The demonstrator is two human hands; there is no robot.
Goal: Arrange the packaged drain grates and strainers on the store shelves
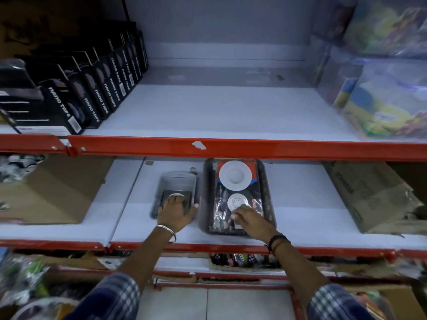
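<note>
A clear blister pack with a square metal drain grate [176, 185] lies flat on the middle shelf [300, 218]. My left hand [176, 210] rests palm-down on its near half, fingers spread over the grate. To its right lies a stack of packaged strainers [235, 179], showing a large white round strainer above a smaller one on a dark card. My right hand [248, 218] presses on the stack's near end, fingertips pinching the plastic beside the small strainer. The near parts of both packs are hidden by my hands.
Cardboard boxes stand at the shelf's left [46, 192] and right [374, 197]. The upper shelf [219, 112] holds a row of black nano tape boxes [92, 88] on the left and colourful plastic-wrapped packs [388, 100] on the right. Red shelf rails [254, 148] run across.
</note>
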